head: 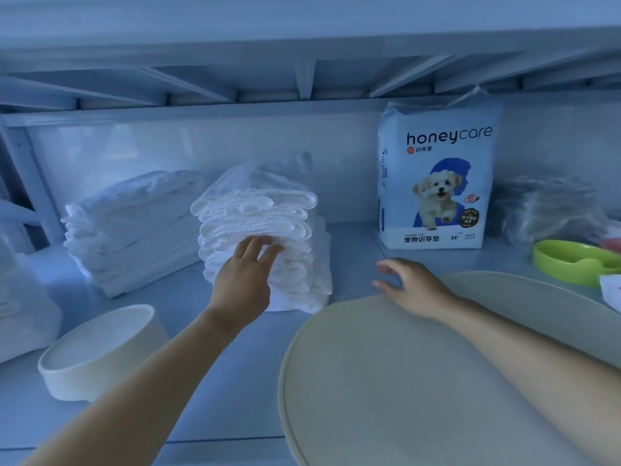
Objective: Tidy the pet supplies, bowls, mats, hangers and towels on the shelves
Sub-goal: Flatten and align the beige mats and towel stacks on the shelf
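Note:
A tall stack of folded white pads (265,223) stands mid-shelf. My left hand (247,280) rests against its front, fingers spread on the folds, holding nothing. A second, lower white stack (131,230) lies to its left. My right hand (410,284) hovers open over the far edge of a beige oval mat (386,381). Another beige mat (537,304) lies partly under my right arm. A cream round bowl (97,354) sits at the front left. A honeycare pet pad pack (437,176) stands upright at the back.
A green bowl (571,260) sits at the right edge, with a clear plastic bag (551,206) behind it. A white bagged bundle (23,297) fills the far left. The upper shelf's frame (302,79) hangs low overhead. The shelf's front edge (221,442) runs below my arms.

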